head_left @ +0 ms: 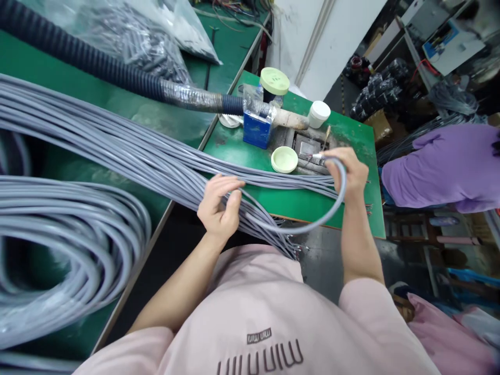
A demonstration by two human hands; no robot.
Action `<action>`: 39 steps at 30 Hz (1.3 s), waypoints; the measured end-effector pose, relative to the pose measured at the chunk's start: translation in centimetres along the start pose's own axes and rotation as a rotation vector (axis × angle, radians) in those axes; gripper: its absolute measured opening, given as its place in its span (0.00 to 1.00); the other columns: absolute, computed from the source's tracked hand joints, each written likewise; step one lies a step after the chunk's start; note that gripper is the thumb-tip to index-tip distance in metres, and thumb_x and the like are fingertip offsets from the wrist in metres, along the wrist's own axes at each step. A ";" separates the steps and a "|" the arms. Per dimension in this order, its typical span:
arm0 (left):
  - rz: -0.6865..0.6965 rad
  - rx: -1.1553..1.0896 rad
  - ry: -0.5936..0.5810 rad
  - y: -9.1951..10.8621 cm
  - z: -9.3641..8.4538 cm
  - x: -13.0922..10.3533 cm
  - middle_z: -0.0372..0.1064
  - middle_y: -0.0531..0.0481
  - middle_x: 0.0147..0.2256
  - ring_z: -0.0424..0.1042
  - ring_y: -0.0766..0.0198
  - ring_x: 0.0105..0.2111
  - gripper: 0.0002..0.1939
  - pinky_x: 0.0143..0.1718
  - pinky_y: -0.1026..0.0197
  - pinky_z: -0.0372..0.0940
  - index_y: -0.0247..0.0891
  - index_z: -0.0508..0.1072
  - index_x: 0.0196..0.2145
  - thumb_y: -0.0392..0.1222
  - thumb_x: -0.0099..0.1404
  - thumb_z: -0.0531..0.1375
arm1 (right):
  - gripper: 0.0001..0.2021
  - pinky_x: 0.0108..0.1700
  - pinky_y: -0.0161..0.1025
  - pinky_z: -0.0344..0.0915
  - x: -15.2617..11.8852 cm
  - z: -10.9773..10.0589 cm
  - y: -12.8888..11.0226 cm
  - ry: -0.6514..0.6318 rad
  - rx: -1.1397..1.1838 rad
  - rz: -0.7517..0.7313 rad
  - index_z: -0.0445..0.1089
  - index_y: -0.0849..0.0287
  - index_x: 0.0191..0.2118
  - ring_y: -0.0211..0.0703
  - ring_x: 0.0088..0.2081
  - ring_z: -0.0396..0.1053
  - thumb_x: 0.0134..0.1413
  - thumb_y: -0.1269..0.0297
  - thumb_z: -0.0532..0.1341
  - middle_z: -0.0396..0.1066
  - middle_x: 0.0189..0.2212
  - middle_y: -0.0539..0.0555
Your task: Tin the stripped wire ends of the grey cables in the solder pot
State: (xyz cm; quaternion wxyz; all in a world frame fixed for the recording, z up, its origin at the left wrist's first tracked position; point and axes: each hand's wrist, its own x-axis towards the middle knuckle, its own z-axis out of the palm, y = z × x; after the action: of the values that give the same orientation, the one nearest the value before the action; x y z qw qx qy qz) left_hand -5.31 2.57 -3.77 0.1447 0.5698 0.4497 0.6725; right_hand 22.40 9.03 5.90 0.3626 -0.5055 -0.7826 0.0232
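Observation:
My right hand (347, 169) is closed on a grey cable (312, 226) near its end. The cable's stripped tip, with a short white part and thin wires, points left over a small metal pot (308, 147) with a shiny surface; whether it touches is too small to tell. From that hand the cable bends down in a loop and runs left to my left hand (221, 208). The left fingers and thumb curl loosely round cable at the edge of a thick grey cable bundle (167, 179). Part of this grip is hidden.
A black corrugated hose (113, 67) ends beside the pot, near a blue box (257, 130). A pale green dish (284, 159), white tub (319, 113) and lidded jar (274, 82) stand around it. Coiled cable (113, 245) lies left. A person in purple (445, 166) is at right.

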 end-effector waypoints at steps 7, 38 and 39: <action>-0.563 -0.560 -0.745 5.8 1.5 -1.1 0.78 0.46 0.32 0.75 0.62 0.33 0.15 0.38 0.59 0.70 0.36 0.79 0.36 0.49 0.67 0.57 | 0.24 0.46 0.56 0.72 -9.2 -0.7 -6.2 -0.069 0.185 -0.236 0.68 0.36 0.53 0.53 0.49 0.73 0.51 0.66 0.65 0.76 0.50 0.48; -0.415 -0.437 -0.664 6.5 2.2 -3.3 0.69 0.49 0.21 0.70 0.66 0.27 0.22 0.33 0.63 0.64 0.36 0.73 0.20 0.49 0.69 0.55 | 0.22 0.42 0.54 0.73 -15.2 2.2 -8.6 -0.004 0.346 -0.032 0.71 0.44 0.51 0.51 0.43 0.75 0.52 0.75 0.60 0.78 0.41 0.52; -0.412 -0.435 -0.657 6.5 2.3 -3.3 0.70 0.49 0.22 0.71 0.66 0.28 0.22 0.34 0.64 0.64 0.36 0.73 0.21 0.49 0.69 0.55 | 0.19 0.40 0.51 0.73 -15.2 2.3 -8.8 -0.005 0.372 0.035 0.72 0.47 0.48 0.49 0.39 0.75 0.52 0.74 0.61 0.77 0.38 0.53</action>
State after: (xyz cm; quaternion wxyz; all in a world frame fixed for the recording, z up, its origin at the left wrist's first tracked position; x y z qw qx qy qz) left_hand -0.20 -2.40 -1.00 0.5273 0.6082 0.3321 0.4917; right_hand 17.70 -6.77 -0.53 0.4476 -0.4430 -0.7568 0.1749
